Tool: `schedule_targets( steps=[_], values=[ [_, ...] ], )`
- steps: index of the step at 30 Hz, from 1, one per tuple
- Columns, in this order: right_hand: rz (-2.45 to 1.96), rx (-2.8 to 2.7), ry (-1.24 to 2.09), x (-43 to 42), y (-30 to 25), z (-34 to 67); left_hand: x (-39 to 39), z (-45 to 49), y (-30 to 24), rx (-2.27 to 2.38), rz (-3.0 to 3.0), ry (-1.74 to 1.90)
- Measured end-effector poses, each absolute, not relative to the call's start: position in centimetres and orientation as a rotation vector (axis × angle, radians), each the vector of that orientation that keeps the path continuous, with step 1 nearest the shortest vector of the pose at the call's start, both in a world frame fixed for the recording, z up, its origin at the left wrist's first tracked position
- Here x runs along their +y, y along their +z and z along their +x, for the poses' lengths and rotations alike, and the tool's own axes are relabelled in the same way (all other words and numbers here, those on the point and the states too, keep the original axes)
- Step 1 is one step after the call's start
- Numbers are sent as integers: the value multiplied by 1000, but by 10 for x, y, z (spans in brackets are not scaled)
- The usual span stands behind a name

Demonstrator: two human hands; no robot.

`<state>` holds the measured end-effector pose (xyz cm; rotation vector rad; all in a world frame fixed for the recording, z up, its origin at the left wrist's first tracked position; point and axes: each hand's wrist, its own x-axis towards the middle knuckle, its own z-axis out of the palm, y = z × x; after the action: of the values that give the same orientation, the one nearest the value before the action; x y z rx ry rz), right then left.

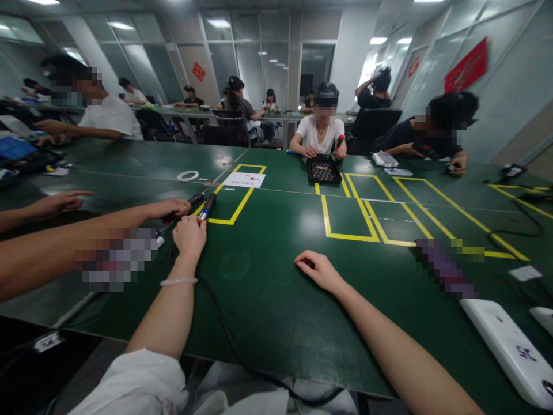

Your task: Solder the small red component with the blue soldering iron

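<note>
My left hand (190, 235) reaches forward over the green table, its fingers closed around the near end of a black stick-shaped tool (209, 205) with a blue and silver band. The tool points away from me, and its exact kind is unclear. Right beside it, another person's hand (176, 208) comes from the left and grips a dark object (195, 200), partly hidden. My right hand (317, 270) rests on the table at centre right with fingers loosely curled in and thumb near the index finger; nothing shows in it.
Yellow tape outlines (351, 236) mark the table (268, 311). A paper sheet (244, 180) and white ring (188, 176) lie ahead. Across sits a person with a black tray (324, 170). A white power bank-like device (503, 346) lies right; a black cable (224, 331) runs past my left arm.
</note>
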<state>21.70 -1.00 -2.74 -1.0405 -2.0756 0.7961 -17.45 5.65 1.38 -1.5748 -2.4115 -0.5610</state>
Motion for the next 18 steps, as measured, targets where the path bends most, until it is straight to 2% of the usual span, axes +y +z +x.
schedule_targets(
  steps=[3, 7, 9, 14, 18],
  values=[
    [-1039, -2065, 807, -9, -28, 217, 57, -148, 19, -2368, -1802, -989],
    [-1041, -2060, 805, -10, -27, 217, 48, -82, 21, -2296, -2486, -1576],
    [-1050, -2057, 808, -10, -26, 217, 39, -45, 21, -2206, -2827, -1521],
    [-1025, -1895, 906, -8, -29, 216, 19, 14, 18, -1974, -3234, -1096],
    [-990, -1878, 962, -7, -34, 216, 13, 24, 7, -1980, -3444, -1112]
  ],
)
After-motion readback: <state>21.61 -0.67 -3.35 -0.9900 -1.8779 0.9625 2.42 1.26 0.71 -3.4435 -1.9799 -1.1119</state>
